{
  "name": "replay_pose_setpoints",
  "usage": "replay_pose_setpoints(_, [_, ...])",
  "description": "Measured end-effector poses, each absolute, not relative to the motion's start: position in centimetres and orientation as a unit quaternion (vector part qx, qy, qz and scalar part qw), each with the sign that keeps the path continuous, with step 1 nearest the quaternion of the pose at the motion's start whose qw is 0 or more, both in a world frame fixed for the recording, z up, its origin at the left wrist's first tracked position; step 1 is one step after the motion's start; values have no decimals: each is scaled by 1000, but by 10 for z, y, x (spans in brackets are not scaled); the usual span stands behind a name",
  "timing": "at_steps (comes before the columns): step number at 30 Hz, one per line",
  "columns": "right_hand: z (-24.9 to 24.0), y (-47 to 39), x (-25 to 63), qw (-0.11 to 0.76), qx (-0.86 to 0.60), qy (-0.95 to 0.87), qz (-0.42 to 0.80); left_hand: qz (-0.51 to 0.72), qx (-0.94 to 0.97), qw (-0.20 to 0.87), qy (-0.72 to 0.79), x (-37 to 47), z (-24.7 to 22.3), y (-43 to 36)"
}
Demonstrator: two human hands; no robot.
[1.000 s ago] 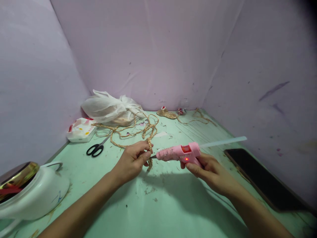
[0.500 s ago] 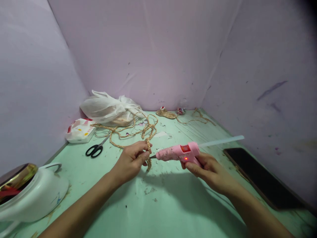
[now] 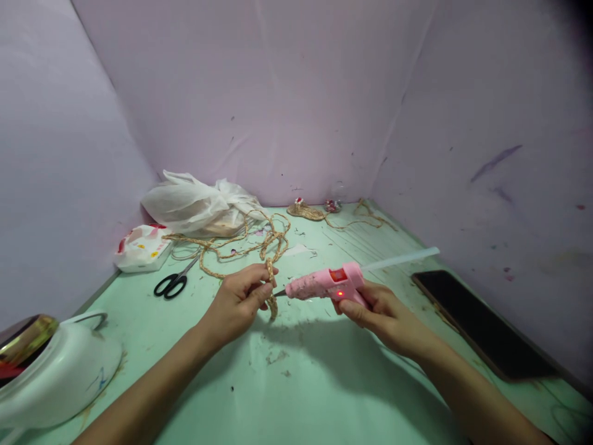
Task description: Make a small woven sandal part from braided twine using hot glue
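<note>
Between its thumb and fingers, my left hand (image 3: pixel 243 300) pinches a piece of braided straw rope (image 3: pixel 271 309). Loops of the same kind of rope (image 3: pixel 217 247) lie behind it on the table. My right hand (image 3: pixel 377 312) is wrapped round the handle of a pink glue gun (image 3: pixel 319 284) with a lit red light. The gun points left, its metal tip at the braid beside my left fingertips; whether they touch is hard to tell. From the back of the gun sticks a translucent glue stick (image 3: pixel 403 258).
Black-handled scissors (image 3: pixel 171 285), a white packet (image 3: pixel 143 248) and a white plastic bag (image 3: pixel 199 201) lie at the left and back. A white container (image 3: pixel 65 377) stands front left. A small woven piece (image 3: pixel 306 212) sits at the back, a black phone (image 3: pixel 482 324) at right.
The whole view has shifted slightly, so most things appear a little further left. Both hands keep their holds, and the gun's tip stays beside the braid.
</note>
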State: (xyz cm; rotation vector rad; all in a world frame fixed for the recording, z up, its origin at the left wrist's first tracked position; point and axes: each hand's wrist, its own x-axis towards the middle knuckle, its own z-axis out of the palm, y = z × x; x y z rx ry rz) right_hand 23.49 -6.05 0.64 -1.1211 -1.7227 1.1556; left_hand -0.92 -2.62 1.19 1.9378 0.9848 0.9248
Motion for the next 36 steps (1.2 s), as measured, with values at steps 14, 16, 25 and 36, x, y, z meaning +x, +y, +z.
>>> replay_pose_setpoints(14, [-7,-41,243,453,-564,-538,433,347,809,281,383,-16,17,-19])
replay_pose_setpoints(16, [-13,-28,248,480,-601,-471,432,345,807,284,386,-19,18,-17])
replay_pose_setpoints(25, [-21,16,276,390,-753,-445,286,315,815,290,390,-23,26,-17])
replay_pose_setpoints(36, [-21,-23,168,291,-507,-721,373,326,804,312,387,-27,28,-15])
